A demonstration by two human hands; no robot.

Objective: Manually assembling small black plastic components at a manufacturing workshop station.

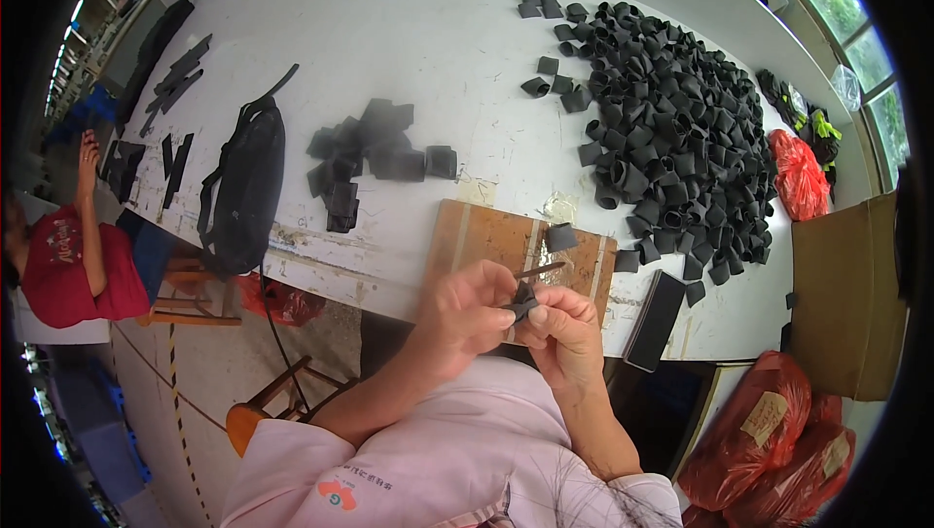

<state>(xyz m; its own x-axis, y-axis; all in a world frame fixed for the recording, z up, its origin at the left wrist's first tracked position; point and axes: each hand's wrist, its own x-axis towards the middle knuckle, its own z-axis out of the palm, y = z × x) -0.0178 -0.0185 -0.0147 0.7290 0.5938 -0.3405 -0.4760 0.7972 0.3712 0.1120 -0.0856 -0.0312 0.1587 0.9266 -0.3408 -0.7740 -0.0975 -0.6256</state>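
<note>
Between the fingertips of both hands, above a brown board (pixel 467 231), is a small folded black fabric piece (pixel 525 300). My left hand (pixel 457 319) pinches it from the left, and my right hand (pixel 564 333) pinches its right side. A thin dark strip-like thing (pixel 541 270) sticks out beside the left fingers; its kind is unclear. On the board just beyond my hands lies another black fabric piece (pixel 560 237). A large heap of black fabric loops (pixel 671 129) covers the table's right side. A smaller cluster of black pieces (pixel 375 144) lies to the left.
A long black bag (pixel 248 187) and dark strips (pixel 177 170) lie on the white table (pixel 389 32). A flat black rectangular object (pixel 656 320) rests near the front edge. Red plastic bags (pixel 754 431) and a cardboard box (pixel 846 294) stand right. A person (pixel 83 265) sits far left.
</note>
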